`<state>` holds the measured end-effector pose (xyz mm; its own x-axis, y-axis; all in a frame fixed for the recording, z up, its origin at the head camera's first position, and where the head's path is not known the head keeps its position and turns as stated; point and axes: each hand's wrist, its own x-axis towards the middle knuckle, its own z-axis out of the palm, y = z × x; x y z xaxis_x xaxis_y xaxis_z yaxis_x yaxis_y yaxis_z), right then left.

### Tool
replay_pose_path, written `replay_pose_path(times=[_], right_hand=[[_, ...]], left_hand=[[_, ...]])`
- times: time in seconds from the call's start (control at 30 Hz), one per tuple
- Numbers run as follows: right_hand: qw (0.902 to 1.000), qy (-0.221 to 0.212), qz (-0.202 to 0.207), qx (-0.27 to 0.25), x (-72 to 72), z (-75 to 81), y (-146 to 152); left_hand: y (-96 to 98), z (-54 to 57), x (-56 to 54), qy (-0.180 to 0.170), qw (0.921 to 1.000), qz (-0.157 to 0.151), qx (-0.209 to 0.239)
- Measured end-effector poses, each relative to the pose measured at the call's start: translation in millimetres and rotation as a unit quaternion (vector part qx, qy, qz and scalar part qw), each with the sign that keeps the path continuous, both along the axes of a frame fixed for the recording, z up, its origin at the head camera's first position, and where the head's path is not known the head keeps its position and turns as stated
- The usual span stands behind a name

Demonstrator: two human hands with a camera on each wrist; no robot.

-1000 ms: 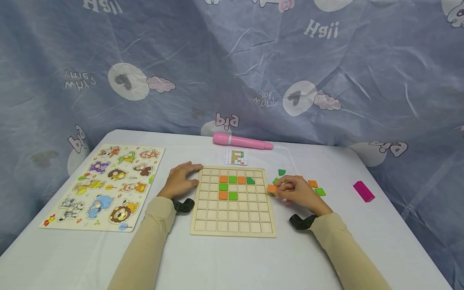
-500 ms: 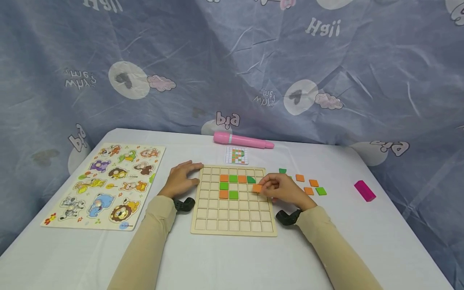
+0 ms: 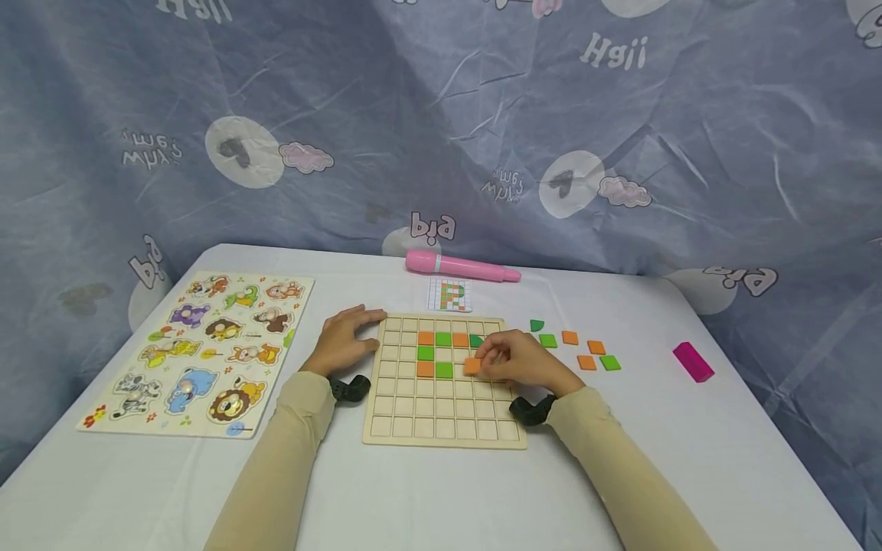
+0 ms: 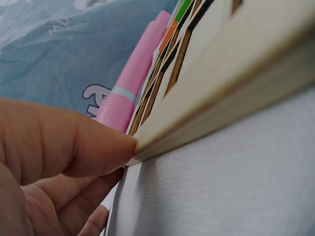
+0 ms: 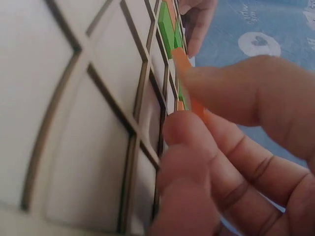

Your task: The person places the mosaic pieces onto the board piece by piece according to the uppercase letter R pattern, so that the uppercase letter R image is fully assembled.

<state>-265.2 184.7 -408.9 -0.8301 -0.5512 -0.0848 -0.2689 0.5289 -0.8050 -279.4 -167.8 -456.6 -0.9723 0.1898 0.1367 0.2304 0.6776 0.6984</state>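
My right hand [image 3: 524, 360] pinches an orange square tile [image 3: 472, 366] between thumb and fingers, low over the gridded wooden board [image 3: 441, 438]. In the right wrist view, the tile [image 5: 182, 61] stands out between thumb and fingertips, tilted above the grid. Orange and green tiles sit in the board's upper cells, including a green square [image 3: 444, 370] left of the held tile. A rounded dark green piece [image 3: 475, 340] is partly behind the right fingers. My left hand [image 3: 341, 343] touches the board's left edge with its thumb, its index finger extended to the upper left corner.
Several loose orange and green tiles, such as an orange one [image 3: 596, 347], lie right of the board. Behind it are a pattern card [image 3: 450, 295] and a pink pen-shaped object [image 3: 462, 267]. An animal puzzle [image 3: 269, 389] lies left, a magenta block [image 3: 693, 362] far right.
My right hand has carried the orange tile left from beside the loose pieces to over the board's middle right cells. My left hand has stayed at the board's edge.
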Motion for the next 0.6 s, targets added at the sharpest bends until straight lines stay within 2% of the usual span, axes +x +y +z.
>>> replay_pose_path(times=[0.17, 0.4, 0.6], right_hand=[[0.9994, 0.014, 0.009, 0.031, -0.7, 0.6, -8], [0.9962, 0.056, 0.024, 0.062, -0.7, 1.2, -18], [0.9954, 0.060, 0.021, 0.072, -0.4, 2.6, -19]], left_hand=[[-0.5, 0.0, 0.5, 0.000, 1.0000, 0.000, 0.000], [-0.1, 0.0, 1.2, 0.001, 1.0000, 0.002, 0.004], [0.4, 0.1, 1.3, 0.001, 1.0000, 0.002, 0.009]])
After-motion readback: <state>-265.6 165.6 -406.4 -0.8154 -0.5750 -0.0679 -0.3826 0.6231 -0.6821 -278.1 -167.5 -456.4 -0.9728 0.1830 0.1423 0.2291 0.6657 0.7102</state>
